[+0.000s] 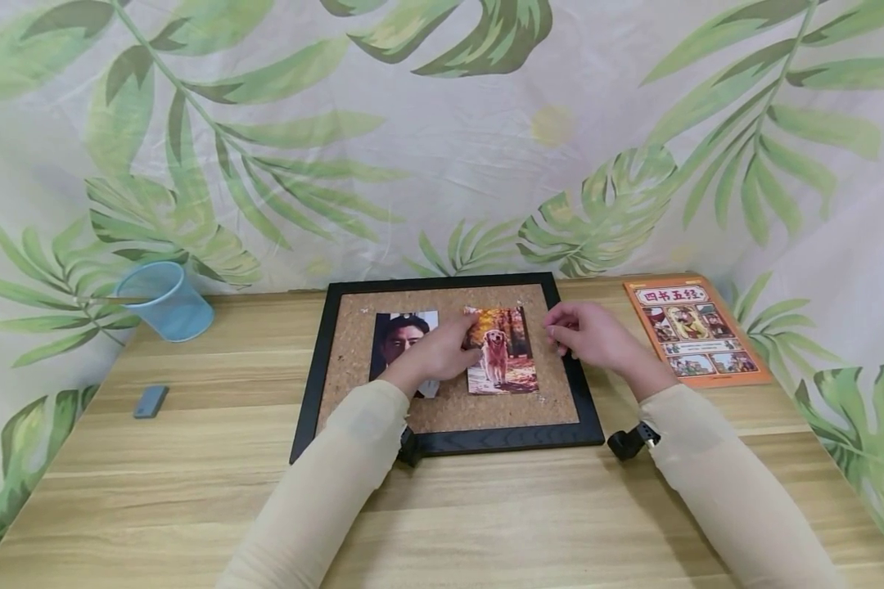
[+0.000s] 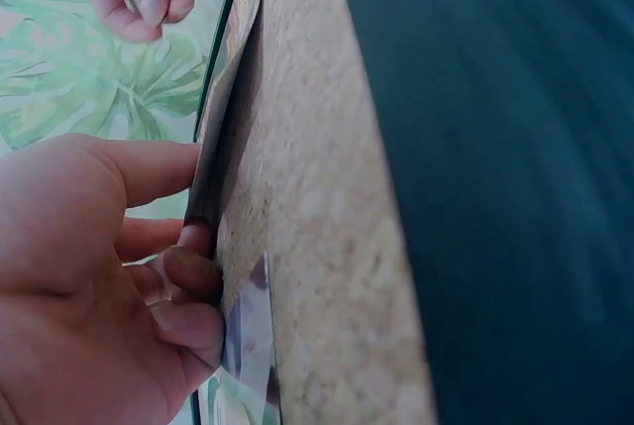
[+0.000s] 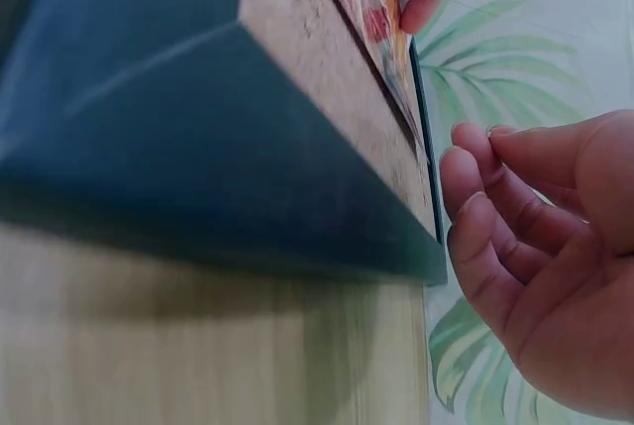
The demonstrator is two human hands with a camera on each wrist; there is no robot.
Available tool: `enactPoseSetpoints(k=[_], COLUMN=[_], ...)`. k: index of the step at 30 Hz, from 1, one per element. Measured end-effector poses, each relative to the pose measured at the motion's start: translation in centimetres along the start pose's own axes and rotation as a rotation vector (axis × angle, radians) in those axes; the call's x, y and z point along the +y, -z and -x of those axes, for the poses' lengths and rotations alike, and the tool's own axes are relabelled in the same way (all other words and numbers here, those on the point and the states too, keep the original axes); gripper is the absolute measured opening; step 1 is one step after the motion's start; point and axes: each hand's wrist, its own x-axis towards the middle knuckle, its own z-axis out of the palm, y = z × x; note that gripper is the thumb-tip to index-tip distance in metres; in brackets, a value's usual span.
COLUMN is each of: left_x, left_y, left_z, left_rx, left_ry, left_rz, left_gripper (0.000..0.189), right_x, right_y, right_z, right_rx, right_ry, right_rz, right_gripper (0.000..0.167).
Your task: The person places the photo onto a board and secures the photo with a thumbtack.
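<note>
A photo of a golden dog among autumn leaves [image 1: 497, 356] lies on the cork board [image 1: 457, 417], its left edge raised off the cork. My left hand [image 1: 445, 348] pinches that edge between thumb and fingers, and its lower fingers hang over the other photo. That portrait of a person [image 1: 385, 348] is partly covered by the hand and sleeve. Above the board's right frame, my right hand [image 1: 589, 334] has thumb and index fingertip together. In the right wrist view a tiny shiny pin tip [image 3: 489, 131] shows between these fingertips; most of the pin is hidden.
Small clear pins [image 1: 364, 311] sit on the cork near its corners. A blue mesh cup [image 1: 180, 307] with a thin stick in it and a grey block [image 1: 151, 402] stand on the left. An orange-bordered book [image 1: 696, 335] lies at the right, and a leaf-print curtain [image 1: 449, 164] hangs behind.
</note>
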Motion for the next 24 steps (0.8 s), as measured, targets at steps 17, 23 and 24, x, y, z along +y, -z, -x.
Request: enactPoseSetpoints(k=[17, 23, 24], left_x=[-1.1, -0.3, 0.0], left_y=[-0.6, -0.3, -0.1], left_z=[-1.1, -0.7, -0.5], left_rx=[-0.054, -0.056, -0.062], left_ry=[0.042, 0.060, 0.073], left_rz=[0.013, 0.007, 0.011], left_gripper=[0.105, 0.103, 0.102], right_x=[-2.0, -2.2, -2.2], right_y=[-2.0, -2.5, -2.5], right_z=[-3.9, -5.4, -5.7], right_rx=[-0.068, -0.064, -0.062], right_ry=[-0.032, -0.030, -0.029], right_rz=[-0.106, -0.107, -0.106], right_gripper=[0.019, 0.018, 0.017])
